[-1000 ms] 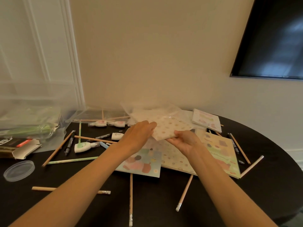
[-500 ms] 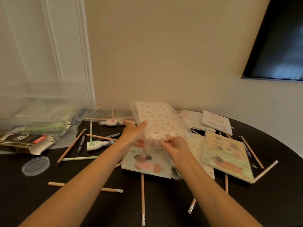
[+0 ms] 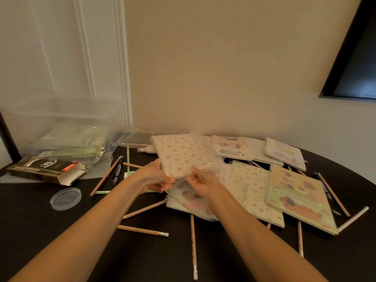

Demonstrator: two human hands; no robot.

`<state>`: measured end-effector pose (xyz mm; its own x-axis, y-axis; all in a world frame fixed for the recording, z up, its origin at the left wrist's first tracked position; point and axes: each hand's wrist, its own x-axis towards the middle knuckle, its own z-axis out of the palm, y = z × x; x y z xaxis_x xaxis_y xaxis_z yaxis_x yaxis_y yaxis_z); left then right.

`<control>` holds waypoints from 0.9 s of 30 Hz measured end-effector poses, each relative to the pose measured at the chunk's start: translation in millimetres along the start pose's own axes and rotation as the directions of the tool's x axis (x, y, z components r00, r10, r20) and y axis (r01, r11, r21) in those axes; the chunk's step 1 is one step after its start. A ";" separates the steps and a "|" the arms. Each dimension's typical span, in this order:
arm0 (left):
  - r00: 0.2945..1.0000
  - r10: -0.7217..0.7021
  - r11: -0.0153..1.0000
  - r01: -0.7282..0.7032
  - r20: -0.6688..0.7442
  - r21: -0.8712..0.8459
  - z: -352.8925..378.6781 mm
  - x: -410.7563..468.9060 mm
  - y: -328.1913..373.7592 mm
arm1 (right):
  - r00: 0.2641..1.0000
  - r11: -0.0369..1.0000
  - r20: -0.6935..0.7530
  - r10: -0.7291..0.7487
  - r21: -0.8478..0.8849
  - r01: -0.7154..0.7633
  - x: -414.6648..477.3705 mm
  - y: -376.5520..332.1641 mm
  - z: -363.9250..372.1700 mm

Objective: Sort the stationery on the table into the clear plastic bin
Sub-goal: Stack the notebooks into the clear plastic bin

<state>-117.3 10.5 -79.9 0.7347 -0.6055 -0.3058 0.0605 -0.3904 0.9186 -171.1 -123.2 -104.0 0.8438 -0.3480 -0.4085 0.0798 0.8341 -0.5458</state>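
A cream notebook with small printed motifs point(image 3: 181, 153) is lifted and tilted above the dark round table point(image 3: 40, 231). My left hand point(image 3: 156, 177) grips its lower left corner and my right hand point(image 3: 200, 181) pinches its lower right edge. A clear wrapper point(image 3: 211, 169) hangs loose around it. The clear plastic bin point(image 3: 61, 119) stands at the far left with green packets inside. Other patterned notebooks point(image 3: 301, 198) lie spread to the right, and another one lies under my hands.
Several wooden pencils point(image 3: 194, 247) and pens point(image 3: 118, 169) lie scattered over the table. A round clear lid point(image 3: 65, 198) and an open dark cardboard box point(image 3: 44, 167) lie at the left. A dark screen point(image 3: 358, 64) hangs on the wall at the upper right.
Both hands have lifted the cream notebook off the pile and tipped it more upright. The view has shifted to the left, showing more of the bin.
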 end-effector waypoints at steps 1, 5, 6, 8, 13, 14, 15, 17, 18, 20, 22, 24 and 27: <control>1.000 -0.008 1.000 0.008 -0.018 -0.005 -1.4 1.4 -3.5 | 1.000 1.000 -0.001 0.002 -0.029 -0.002 0.1 3.9 2.2; 0.995 -0.019 0.998 0.024 -0.095 0.054 3.1 2.8 -14.6 | 0.998 0.964 -0.048 0.050 -0.258 -0.061 -6.5 10.6 6.3; 0.993 -0.015 0.996 0.025 -0.117 0.088 5.8 3.1 -16.8 | 0.997 0.937 -0.054 0.063 -0.340 -0.078 -10.7 10.0 6.6; 0.984 -0.021 0.990 0.045 -0.176 0.131 8.0 8.3 -22.4 | 0.995 0.877 -0.050 0.081 -0.472 -0.095 -16.9 6.9 5.1; 0.942 0.032 0.883 0.130 -0.334 0.450 13.6 15.3 -19.6 | 0.992 0.799 -0.013 0.125 -0.592 -0.108 -38.8 -9.5 -3.8; 0.930 0.054 0.805 0.175 -0.364 0.567 15.8 11.9 -16.7 | 0.992 0.777 0.012 0.128 -0.623 -0.093 -45.6 -13.6 -5.4; 0.916 0.086 0.723 0.213 -0.392 0.657 18.5 7.2 -12.1 | 0.991 0.753 0.043 0.129 -0.655 -0.070 -53.0 -18.9 -7.3; 0.883 0.170 0.634 0.242 -0.438 0.734 28.3 -3.1 0.8 | 0.986 0.716 0.113 0.120 -0.698 -0.007 -70.1 -34.2 -12.3; 0.870 0.226 0.631 0.213 -0.438 0.746 36.5 -6.6 9.5 | 0.981 0.713 0.152 0.117 -0.700 0.023 -79.7 -44.7 -16.7; 0.853 0.334 0.646 0.102 -0.401 0.756 50.8 -11.0 26.9 | 0.965 0.711 0.233 0.119 -0.698 0.081 -96.4 -64.0 -24.2; 0.837 0.443 0.660 -0.063 -0.320 0.748 71.6 -8.9 44.0 | 0.958 0.730 0.274 0.087 -0.672 0.126 -108.7 -88.8 -38.0; 0.829 0.508 0.673 -0.211 -0.235 0.709 96.9 -7.2 61.5 | 0.975 0.735 0.223 -0.012 -0.659 0.160 -114.0 -114.0 -56.9; 0.824 0.552 0.656 -0.335 -0.127 0.676 133.4 0.4 83.8 | 0.953 0.559 -0.063 -0.295 -0.821 0.119 -100.4 -148.8 -95.4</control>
<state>-202.1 -114.9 -36.4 0.7246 -0.6267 0.2866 -0.6634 -0.5220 0.5361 -318.4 -253.2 -51.5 0.7474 -0.6051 -0.2743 -0.2906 0.0735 -0.9540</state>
